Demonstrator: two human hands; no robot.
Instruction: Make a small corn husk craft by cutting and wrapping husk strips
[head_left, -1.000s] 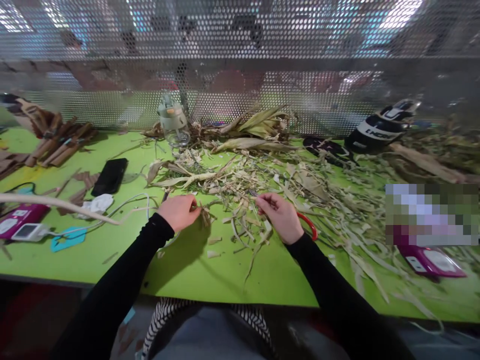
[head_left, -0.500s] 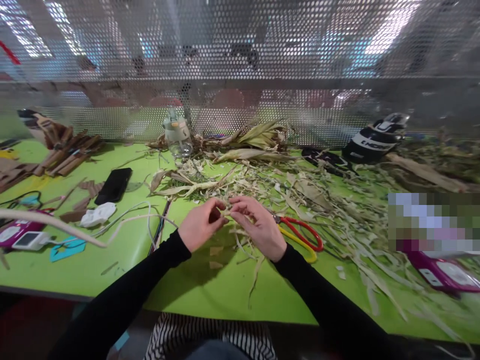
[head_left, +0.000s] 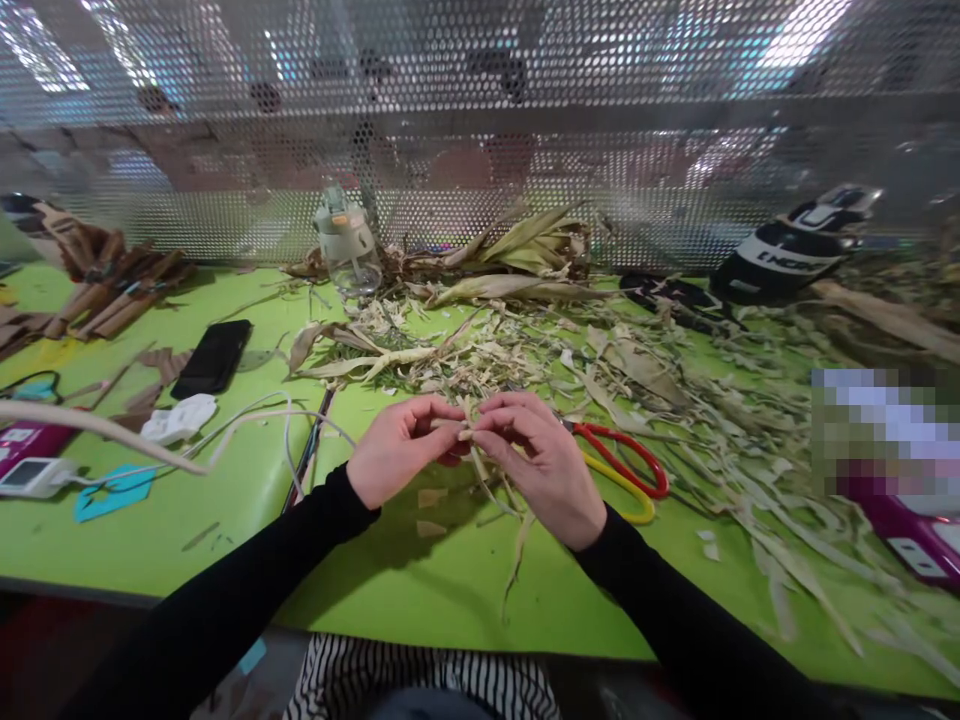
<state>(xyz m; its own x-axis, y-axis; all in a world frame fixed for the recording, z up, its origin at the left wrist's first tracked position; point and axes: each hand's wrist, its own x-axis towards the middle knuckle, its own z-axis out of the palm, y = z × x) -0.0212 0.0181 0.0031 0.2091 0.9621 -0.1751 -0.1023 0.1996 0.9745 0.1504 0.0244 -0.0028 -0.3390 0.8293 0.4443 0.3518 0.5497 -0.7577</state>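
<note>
Both my hands meet over the near middle of the green table (head_left: 360, 560). My left hand (head_left: 405, 445) pinches a pale strip of dried husk (head_left: 466, 432) between thumb and fingers. From the other side my right hand (head_left: 536, 455) pinches the same piece, thumb and fingertips pressed on it. Thin strip ends hang below the fingers towards a loose curled strip (head_left: 517, 565) on the table. Just right of my right hand lie scissors (head_left: 622, 455) with one red and one yellow handle, their blades partly hidden.
Shredded husk (head_left: 495, 345) covers the table's middle and right. Behind stand a pale green bottle (head_left: 346, 240) and a black bottle (head_left: 780, 255) before a perforated metal screen (head_left: 442, 130). A phone (head_left: 214, 358), a white cable (head_left: 247, 420) and brown rolls (head_left: 124, 285) lie left.
The view has shifted slightly. My hands now pinch the husk strip closer together, with more of its pale length showing between the fingertips.
</note>
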